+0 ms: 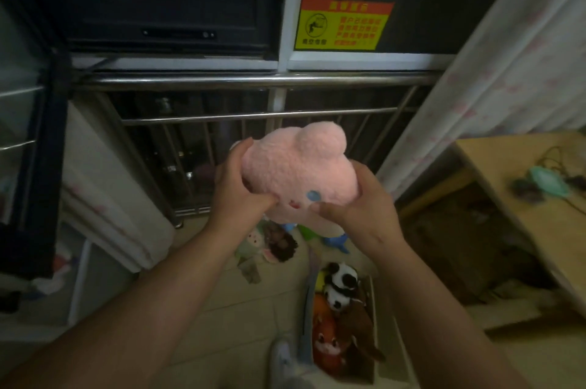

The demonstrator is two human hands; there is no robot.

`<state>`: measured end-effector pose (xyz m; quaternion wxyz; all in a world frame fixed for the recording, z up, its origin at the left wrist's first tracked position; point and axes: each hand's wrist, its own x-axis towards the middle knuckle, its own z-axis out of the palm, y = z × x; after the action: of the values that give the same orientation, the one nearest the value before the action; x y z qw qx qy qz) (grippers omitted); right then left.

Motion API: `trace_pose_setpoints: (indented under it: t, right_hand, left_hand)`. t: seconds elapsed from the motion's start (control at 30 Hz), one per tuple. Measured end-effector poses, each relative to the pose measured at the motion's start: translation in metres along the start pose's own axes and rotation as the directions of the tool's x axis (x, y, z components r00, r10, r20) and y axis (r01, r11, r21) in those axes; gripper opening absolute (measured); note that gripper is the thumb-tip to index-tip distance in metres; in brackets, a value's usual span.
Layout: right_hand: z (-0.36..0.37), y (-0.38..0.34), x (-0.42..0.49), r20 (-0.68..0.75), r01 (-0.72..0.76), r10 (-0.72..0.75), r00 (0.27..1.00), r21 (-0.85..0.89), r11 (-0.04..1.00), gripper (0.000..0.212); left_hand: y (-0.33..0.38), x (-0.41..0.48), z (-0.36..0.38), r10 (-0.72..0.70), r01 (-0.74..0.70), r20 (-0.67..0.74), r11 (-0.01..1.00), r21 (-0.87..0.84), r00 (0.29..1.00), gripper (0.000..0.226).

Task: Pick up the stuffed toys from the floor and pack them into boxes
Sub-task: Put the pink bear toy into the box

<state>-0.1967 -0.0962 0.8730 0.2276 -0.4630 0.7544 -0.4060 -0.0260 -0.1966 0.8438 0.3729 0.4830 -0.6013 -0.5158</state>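
Note:
A big pink plush toy (298,166) with a round ear and a blue eye is held up in front of me at chest height. My left hand (239,185) grips its left side and my right hand (358,201) grips its lower right side. Far below, an open cardboard box (371,366) on the floor holds a panda toy (341,287), an orange toy (326,341) and a brown toy (358,325). More stuffed toys (272,244) lie on the tiled floor beyond the box, partly hidden by the pink toy.
A steel railing (253,81) and dark window stand straight ahead. A wooden table (523,192) with small items is on the right, with a pale curtain (494,71) above it. White furniture (104,192) sits on the left. A foot in a light shoe (282,357) is beside the box.

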Motion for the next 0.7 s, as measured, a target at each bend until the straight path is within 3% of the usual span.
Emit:
trace_pose_setpoints:
  t: [0.33,0.7]
  right_hand:
    - [-0.054,0.023,-0.046,-0.053,-0.034,0.035,0.998,0.026,0.999,0.069]
    - [-0.156,0.093,-0.095,-0.104,-0.102,0.103,0.989,0.015,0.995,0.070]
  left_hand:
    - [0.017,-0.042,0.044,0.036,-0.039,0.101,0.999,0.027,0.994,0.096]
    - [0.045,-0.108,0.156,0.059,-0.072,0.181,0.995,0.068,0.982,0.093]
